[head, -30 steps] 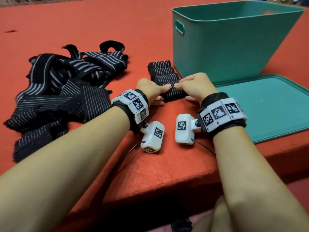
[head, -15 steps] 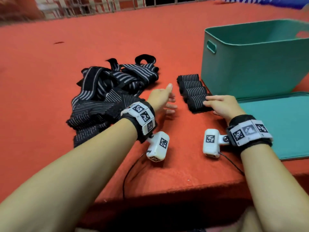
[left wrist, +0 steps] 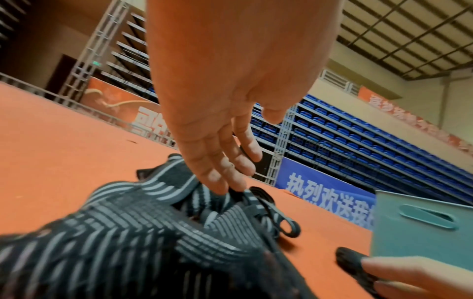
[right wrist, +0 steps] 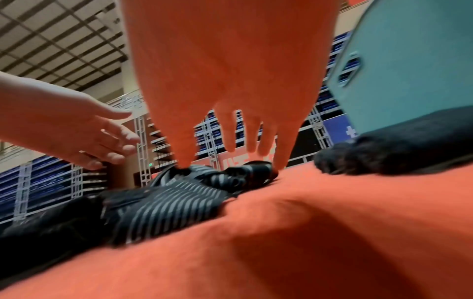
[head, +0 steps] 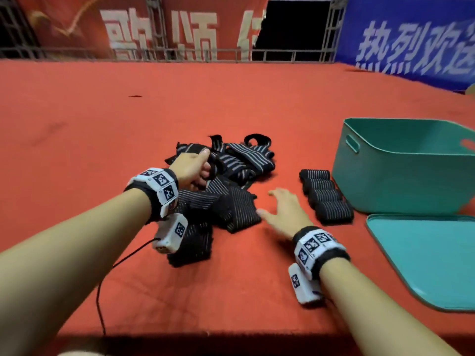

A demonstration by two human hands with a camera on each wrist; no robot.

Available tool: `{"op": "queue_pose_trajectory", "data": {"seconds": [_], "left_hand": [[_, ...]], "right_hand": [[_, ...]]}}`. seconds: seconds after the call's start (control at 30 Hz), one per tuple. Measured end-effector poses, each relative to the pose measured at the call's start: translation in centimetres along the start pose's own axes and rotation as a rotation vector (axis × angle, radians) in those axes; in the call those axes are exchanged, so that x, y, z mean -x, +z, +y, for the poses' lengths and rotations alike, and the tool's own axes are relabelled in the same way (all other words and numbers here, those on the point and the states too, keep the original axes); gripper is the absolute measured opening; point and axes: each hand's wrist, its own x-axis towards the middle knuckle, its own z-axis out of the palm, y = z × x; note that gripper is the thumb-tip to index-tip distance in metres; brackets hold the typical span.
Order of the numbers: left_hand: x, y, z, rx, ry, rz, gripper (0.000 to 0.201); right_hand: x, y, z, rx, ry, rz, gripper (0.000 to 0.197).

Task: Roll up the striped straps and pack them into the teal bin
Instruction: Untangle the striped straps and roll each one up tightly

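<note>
Left hand (head: 191, 168) reaches into the straps (head: 226, 186) mid-tabletop, fingers loose, gripping nothing; right hand (head: 285, 214) hovers spread. Better to pinch one free end and draw it clear before rolling.

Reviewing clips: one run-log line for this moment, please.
left hand: open, reaching into loose straps | right hand: open, empty | rolled straps: beside teal bin

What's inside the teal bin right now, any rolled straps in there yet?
Only the upper inner walls of the teal plastic bin show, and they are bare; its near wall hides the floor. Four rolled black striped straps lie outside, beside it on the red cloth.
</note>
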Motion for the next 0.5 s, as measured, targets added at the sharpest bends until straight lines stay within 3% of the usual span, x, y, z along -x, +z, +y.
{"op": "queue_pose_trajectory", "data": {"seconds": [0.1, 0.17, 0.23, 0.3, 0.43, 0.5], "left_hand": [[-0.4, -0.5, -2.4, -0.209, 0.0, 0.012, 0.033], [-0.2, -0.4, -3.6, -0.383, -0.003, -0.045, 0.028], [0.1, 0.1, -4.9, -0.488, -0.047, -0.134, 0.038], [-0.3, 0.4, -6.3, -0.481, -0.067, -0.189, 0.051], [-1.2, 0.3, -8.2, -0.323, -0.087, -0.212, 0.074], [-1.3, 0.5, -8.4, -0.33, -0.066, -0.231, 0.076]], "right_hand": [[-2.2, 3.8, -3.8, -0.135, 0.106, -0.261, 0.125], [-3.4, 5.7, -5.5, -0.032, 0.212, -0.377, 0.141], [-3.6, 7.3, -6.2, 0.139, 0.275, -0.478, 0.136], [-3.5, 8.1, -6.6, 0.229, 0.296, -0.486, 0.132], [-3.8, 8.7, -6.9, 0.222, 0.336, -0.476, 0.12], [-3.9, 8.8, -7.1, 0.215, 0.353, -0.455, 0.111]]}}
